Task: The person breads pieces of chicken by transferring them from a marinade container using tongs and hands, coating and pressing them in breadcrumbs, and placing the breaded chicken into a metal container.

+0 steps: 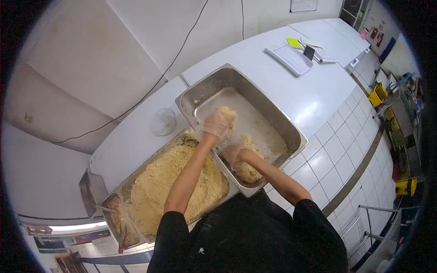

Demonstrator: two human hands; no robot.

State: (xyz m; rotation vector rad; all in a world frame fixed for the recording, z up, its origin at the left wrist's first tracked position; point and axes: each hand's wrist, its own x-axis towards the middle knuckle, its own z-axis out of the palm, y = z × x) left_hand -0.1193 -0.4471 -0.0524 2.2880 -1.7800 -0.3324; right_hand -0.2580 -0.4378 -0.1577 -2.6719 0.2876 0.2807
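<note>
My left hand (217, 124), in a clear plastic glove, is closed round a clump of pale yellow crumbly mixture (228, 114) over the left part of a deep metal pan (298, 142). My right hand (234, 154), also gloved, is inside the pan near its front edge, against a larger mound of the mixture (248, 172). Its fingers are mostly hidden by the glove and the mound. Left of the pan, a long metal tray (233, 190) holds a big heap of yellow crumbly mixture (159, 182), partly under my left forearm.
A clear round container (163, 122) stands left of the pan. At the far left are a small metal pan (92, 186) and a tray section with utensils (123, 223). Papers (291, 58) lie at the back right. A metal rack (373, 227) stands at the lower right.
</note>
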